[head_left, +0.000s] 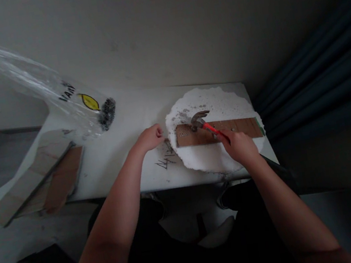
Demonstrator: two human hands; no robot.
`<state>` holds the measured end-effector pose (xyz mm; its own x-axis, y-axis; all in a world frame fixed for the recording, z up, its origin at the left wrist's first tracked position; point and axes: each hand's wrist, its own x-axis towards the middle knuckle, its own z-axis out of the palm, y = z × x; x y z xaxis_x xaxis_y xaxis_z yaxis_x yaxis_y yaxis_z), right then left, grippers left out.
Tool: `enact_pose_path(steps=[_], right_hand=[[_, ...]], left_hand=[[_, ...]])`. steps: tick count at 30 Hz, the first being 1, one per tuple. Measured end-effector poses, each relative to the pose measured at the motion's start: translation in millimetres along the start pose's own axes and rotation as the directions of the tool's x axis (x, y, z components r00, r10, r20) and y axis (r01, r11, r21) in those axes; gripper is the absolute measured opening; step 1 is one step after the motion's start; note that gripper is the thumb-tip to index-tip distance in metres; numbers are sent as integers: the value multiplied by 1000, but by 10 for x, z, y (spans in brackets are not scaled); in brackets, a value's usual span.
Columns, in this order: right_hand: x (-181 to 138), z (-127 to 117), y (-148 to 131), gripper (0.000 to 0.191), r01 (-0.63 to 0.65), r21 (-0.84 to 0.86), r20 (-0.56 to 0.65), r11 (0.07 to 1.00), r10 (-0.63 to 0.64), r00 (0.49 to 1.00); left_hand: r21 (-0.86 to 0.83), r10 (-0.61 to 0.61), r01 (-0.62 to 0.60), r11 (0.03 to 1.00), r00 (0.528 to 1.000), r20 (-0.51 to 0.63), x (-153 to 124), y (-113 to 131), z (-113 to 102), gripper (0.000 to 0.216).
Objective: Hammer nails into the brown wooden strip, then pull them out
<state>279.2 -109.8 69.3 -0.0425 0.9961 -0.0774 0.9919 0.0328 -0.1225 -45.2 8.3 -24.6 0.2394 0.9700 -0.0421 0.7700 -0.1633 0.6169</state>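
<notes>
My right hand (239,143) grips the red handle of a claw hammer (197,120). Its head is over the left part of a brown board (183,137), which has rows of small marks or nail heads at that end. Beneath the board lies a rough-edged white foam slab (213,156). My left hand (150,138) is closed just left of the slab, with its fingers curled; anything in them is too small or hidden to make out. Several loose nails (166,162) are scattered on the white table (128,170) below that hand.
A clear plastic bag (80,102) with black print and a yellow shape lies at the back left. Cardboard pieces (63,180) overhang the table's left front. Dark curtains (317,60) hang on the right, and a wall (146,34) rises behind the table.
</notes>
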Motion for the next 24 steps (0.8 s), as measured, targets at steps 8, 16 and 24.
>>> enact_pose_path(steps=[8, 16, 24], right_hand=[[3, 5, 1, 45, 8, -5, -14, 1000, -8, 1000], [2, -5, 0, 45, 12, -8, 0, 1000, -12, 1000], [7, -5, 3, 43, -4, 0, 21, 1000, 4, 1000]], left_hand=[[-591, 79, -169, 789, 981, -176, 45, 401, 45, 23], [-669, 79, -175, 722, 982, -172, 28, 625, 289, 18], [-425, 229, -311, 850, 945, -235, -82, 768, 432, 15]])
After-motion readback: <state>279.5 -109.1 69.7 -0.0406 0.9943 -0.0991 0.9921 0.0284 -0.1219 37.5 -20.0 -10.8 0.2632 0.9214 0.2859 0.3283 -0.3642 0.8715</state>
